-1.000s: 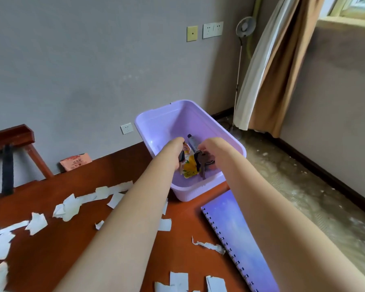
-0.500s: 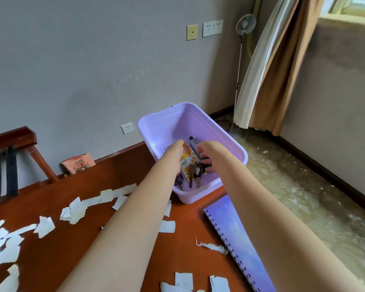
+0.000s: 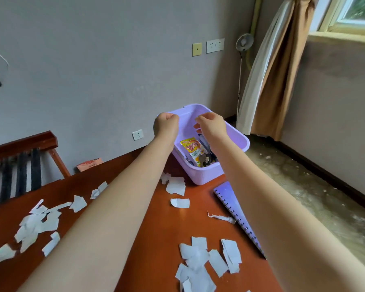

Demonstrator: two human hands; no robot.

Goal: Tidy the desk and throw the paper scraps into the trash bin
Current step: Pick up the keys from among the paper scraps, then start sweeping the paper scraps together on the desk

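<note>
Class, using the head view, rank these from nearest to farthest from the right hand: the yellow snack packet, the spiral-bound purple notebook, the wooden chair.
From the right hand:
1. Yellow snack packet, in the purple tub just below it.
2. Spiral-bound purple notebook, on the desk's right edge.
3. Wooden chair, far left by the wall.

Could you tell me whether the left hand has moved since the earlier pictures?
Yes. The left hand has risen out of the purple bin to above its far rim.
</note>
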